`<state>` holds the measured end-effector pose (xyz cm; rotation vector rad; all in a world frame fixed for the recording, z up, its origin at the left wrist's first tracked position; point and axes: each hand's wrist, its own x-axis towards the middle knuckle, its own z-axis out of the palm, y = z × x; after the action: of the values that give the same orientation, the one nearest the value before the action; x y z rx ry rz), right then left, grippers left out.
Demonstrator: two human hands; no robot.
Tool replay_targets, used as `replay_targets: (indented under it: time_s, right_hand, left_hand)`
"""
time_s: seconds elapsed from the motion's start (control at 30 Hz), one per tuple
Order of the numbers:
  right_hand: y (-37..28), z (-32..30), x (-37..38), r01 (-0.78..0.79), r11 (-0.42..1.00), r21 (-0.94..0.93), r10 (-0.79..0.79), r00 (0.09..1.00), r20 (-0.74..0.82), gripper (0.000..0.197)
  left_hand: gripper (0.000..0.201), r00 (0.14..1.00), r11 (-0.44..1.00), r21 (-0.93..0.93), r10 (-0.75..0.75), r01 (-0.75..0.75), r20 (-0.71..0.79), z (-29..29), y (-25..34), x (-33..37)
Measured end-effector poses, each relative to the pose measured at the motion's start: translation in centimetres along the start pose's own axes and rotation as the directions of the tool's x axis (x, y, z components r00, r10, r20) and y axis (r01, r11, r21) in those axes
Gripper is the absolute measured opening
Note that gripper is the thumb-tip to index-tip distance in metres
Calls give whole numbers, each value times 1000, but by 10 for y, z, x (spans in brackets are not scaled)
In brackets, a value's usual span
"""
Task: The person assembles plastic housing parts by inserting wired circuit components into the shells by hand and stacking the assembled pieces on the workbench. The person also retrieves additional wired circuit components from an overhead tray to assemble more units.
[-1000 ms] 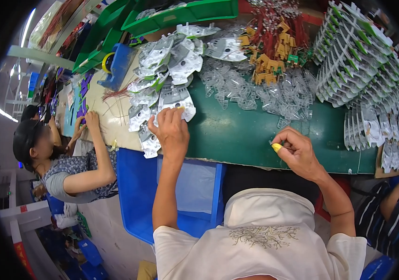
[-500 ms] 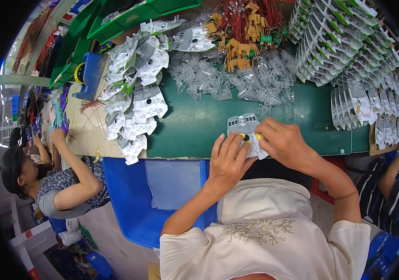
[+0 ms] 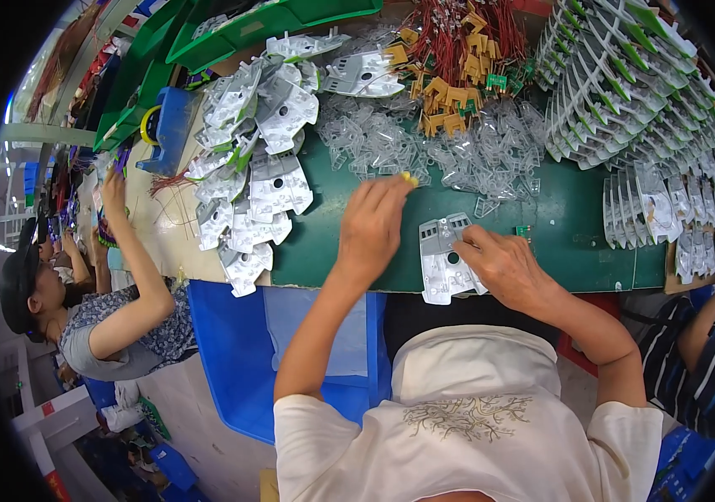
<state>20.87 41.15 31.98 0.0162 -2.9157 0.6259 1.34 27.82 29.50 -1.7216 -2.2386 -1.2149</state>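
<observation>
A grey-and-white plastic housing point(image 3: 436, 266) with a round hole lies at the table's near edge. My right hand point(image 3: 508, 266) grips its right side, fingers curled over the edge. Farther left, my left hand point(image 3: 374, 224) is stretched toward the pile of clear plastic parts point(image 3: 366, 138). Its fingers are pinched together, and a small bit of yellow point(image 3: 410, 179) shows at the tips; I cannot tell whether it is held or worn. Just beyond my right hand is a small green circuit board point(image 3: 524, 231).
Stacked housings point(image 3: 280, 186) stand at the left, with more point(image 3: 625, 92) at the right. Orange parts and red wires point(image 3: 458, 75) lie at the back. A tape dispenser point(image 3: 169, 130), green trays point(image 3: 274, 27) and a blue bin point(image 3: 232, 368) are nearby. Co-workers point(image 3: 115, 322) sit at both sides.
My left hand has left the housing and moved forward to the clear parts. My right hand has shifted from the housing's middle to its right side. The green circuit board has come into view.
</observation>
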Motion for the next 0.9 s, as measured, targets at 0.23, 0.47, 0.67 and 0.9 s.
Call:
replay_targets:
  time_s: [0.23, 0.47, 0.67, 0.9]
  right_hand:
    - [-5, -3, -2, -89, 996, -10, 89, 995, 41, 32]
    - [-6, -1, -10, -113, 993, 13, 113, 993, 19, 33]
    - [-7, -5, -7, -115, 993, 6, 115, 993, 28, 33]
    - [-2, 3, -6, -32, 999, -44, 29, 998, -56, 26]
  left_hand:
    - [25, 979, 949, 245, 185, -200, 82, 0, -3, 12]
    - [39, 969, 943, 294, 90, -158, 231, -18, 28, -52]
    - [38, 989, 996, 71, -59, 50, 133, -21, 33, -53]
    - [30, 965, 973, 35, 223, -230, 139, 1, 43, -38]
